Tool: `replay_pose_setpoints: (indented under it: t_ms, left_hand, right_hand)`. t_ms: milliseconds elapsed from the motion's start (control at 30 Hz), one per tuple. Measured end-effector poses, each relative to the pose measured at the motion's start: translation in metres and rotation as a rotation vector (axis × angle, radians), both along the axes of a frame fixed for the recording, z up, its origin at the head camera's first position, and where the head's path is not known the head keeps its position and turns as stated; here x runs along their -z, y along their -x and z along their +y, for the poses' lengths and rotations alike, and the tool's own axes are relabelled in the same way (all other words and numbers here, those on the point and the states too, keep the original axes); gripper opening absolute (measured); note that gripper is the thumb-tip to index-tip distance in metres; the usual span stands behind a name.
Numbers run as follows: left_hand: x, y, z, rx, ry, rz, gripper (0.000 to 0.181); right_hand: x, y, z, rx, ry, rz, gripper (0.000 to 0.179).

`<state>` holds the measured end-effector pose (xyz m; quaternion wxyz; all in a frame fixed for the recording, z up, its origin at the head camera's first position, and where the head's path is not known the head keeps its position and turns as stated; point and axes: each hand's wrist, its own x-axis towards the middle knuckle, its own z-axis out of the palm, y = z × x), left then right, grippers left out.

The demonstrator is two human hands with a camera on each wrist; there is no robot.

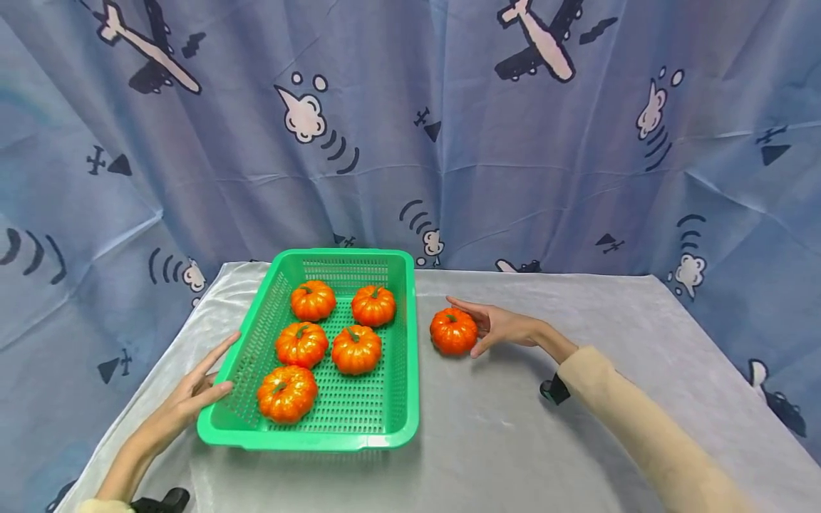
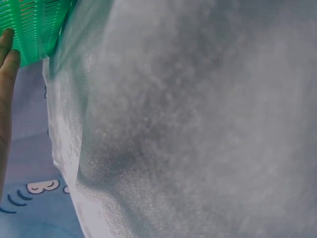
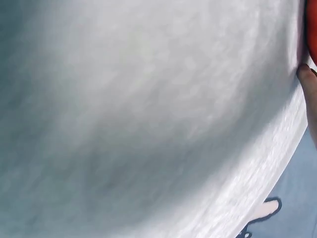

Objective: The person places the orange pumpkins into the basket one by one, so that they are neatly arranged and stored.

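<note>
A green plastic basket (image 1: 411, 356) stands on the cloth-covered table, with several small glossy orange pumpkins (image 1: 287, 394) inside it. My left hand (image 1: 182, 405) lies along the basket's left side, fingers extended against the rim. The left wrist view shows two fingertips by the basket's slotted wall (image 2: 37, 29). To the right of the basket, a single deeper orange pumpkin (image 1: 452, 332) rests on the table. My right hand (image 1: 507, 326) is at its right side, forefinger stretched behind it and thumb in front, spread rather than closed round it. The right wrist view catches only a thumb (image 3: 308, 82) beside the pumpkin's edge.
A silvery-white cloth (image 1: 513, 420) covers the table. Behind and around it hangs a blue curtain (image 1: 385, 128) printed with airplanes and clouds. The table's back edge runs just beyond the basket. Dark wrist devices (image 1: 555, 389) are strapped at both wrists.
</note>
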<state>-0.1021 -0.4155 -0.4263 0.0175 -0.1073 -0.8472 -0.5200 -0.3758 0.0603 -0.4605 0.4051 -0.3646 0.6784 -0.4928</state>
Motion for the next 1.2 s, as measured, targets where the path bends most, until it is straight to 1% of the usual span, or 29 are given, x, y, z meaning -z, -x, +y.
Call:
replay_pose_setpoints:
  t_ms: [200,367,433,533,633,733,833,967,1033,1133,1200]
  left_hand:
    - [0.002,0.001,0.002,0.012,-0.029,-0.008,0.066]
    - [0.002,0.0,0.002,0.006,-0.035,-0.02,0.066]
    - [0.003,-0.001,0.002,0.0,-0.032,-0.024,0.066]
    - [0.003,0.0,0.003,-0.003,-0.029,-0.026,0.066]
    - [0.004,0.0,0.002,-0.005,-0.027,-0.025,0.066]
    - [0.003,0.0,0.001,-0.014,-0.016,-0.017,0.066]
    - [0.001,0.0,-0.001,-0.015,-0.008,-0.012,0.065]
    - [-0.001,0.002,-0.002,-0.003,-0.025,-0.018,0.065]
    - [-0.002,0.002,-0.002,-0.002,-0.022,-0.012,0.065]
    - [-0.001,0.002,-0.002,0.001,-0.026,-0.004,0.065]
    - [0.0,0.001,-0.001,0.004,-0.031,-0.003,0.065]
  right_hand:
    - [0.001,0.002,-0.011,0.058,-0.063,0.086,0.107]
    - [0.007,-0.001,-0.022,0.11,-0.02,0.09,0.089]
    - [0.008,-0.002,-0.023,0.141,0.0,0.106,0.082]
    - [0.001,-0.003,-0.019,0.217,0.023,0.13,0.08]
    - [-0.014,-0.005,-0.011,0.311,0.055,0.128,0.08]
    - [-0.037,-0.01,-0.001,0.402,0.082,0.085,0.077]
    - [-0.062,-0.019,0.013,0.465,0.094,0.043,0.071]
    - [-0.094,-0.037,0.034,0.507,0.12,-0.019,0.066]
    - [-0.106,-0.046,0.046,0.526,0.123,-0.054,0.064]
    - [-0.118,-0.06,0.063,0.546,0.125,-0.103,0.06]
    - [-0.122,-0.069,0.072,0.561,0.127,-0.124,0.059]
